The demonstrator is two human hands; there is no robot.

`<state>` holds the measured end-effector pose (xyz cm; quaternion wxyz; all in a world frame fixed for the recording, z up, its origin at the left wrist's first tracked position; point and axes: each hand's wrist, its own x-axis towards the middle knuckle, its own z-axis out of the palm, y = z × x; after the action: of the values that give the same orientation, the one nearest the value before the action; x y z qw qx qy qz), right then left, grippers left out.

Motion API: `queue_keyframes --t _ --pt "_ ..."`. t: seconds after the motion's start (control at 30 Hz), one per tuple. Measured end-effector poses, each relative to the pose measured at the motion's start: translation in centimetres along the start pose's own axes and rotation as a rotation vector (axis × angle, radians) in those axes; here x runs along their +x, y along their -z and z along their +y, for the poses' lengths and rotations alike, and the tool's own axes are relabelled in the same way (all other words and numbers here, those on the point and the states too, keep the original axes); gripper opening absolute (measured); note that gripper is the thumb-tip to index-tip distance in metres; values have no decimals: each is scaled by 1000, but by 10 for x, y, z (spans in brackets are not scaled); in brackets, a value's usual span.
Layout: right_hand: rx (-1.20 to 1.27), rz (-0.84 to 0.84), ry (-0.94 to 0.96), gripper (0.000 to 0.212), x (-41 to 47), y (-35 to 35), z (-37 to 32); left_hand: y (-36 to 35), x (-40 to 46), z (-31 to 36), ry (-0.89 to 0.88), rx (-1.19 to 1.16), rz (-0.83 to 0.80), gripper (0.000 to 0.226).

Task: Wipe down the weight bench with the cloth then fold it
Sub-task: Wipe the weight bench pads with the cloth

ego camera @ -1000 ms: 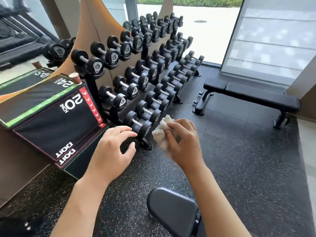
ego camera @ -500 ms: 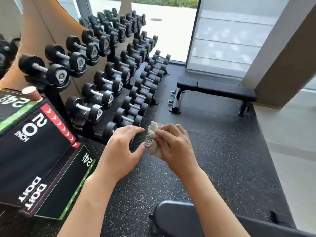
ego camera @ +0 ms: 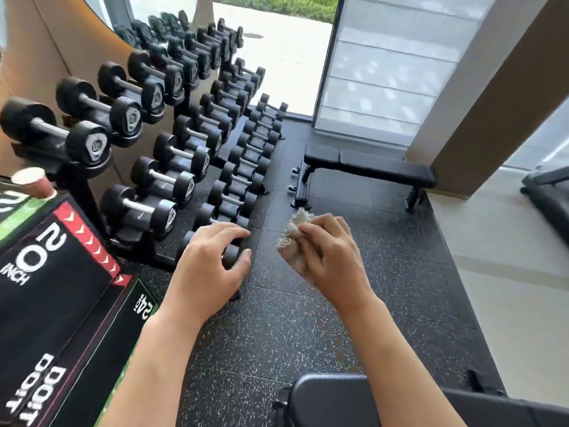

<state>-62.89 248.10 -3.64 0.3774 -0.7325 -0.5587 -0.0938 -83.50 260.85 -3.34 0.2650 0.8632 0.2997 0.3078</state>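
My right hand point(ego camera: 331, 254) grips a crumpled whitish cloth point(ego camera: 292, 241), most of which bulges out to the left of my fingers. My left hand point(ego camera: 209, 263) hovers beside it with loosely curled fingers, holding nothing, a short gap away from the cloth. Directly below me the black padded end of a weight bench point(ego camera: 335, 402) shows at the bottom edge, partly hidden by my right forearm. A second black flat bench point(ego camera: 372, 167) stands farther off on the floor by the window.
A long rack of black dumbbells point(ego camera: 172, 124) runs along the left. A black plyo box point(ego camera: 52, 297) marked 20 inch sits at lower left with a paper cup point(ego camera: 34, 181) on top. Speckled rubber floor point(ego camera: 308, 328) spreads between. A beige pillar point(ego camera: 492, 97) and treadmill point(ego camera: 551, 192) stand right.
My hands have drawn apart; the left hand was touching the cloth half a second ago and is now off it. The view has shifted slightly, showing more of the near bench.
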Motion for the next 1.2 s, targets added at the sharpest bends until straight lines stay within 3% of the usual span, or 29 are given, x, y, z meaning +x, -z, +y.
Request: queue_keyframes --t 0.3,0.7,1.2 --pt "-24 84 -82 21 35 -26 58 -29 73 -25 -37 26 -97 28" --pt "-1 213 -208 19 130 -44 169 -92 233 -27 -149 103 -219 27" --pt "-173 253 -345 21 213 -62 225 -130 374 -77 -239 29 -289 29"
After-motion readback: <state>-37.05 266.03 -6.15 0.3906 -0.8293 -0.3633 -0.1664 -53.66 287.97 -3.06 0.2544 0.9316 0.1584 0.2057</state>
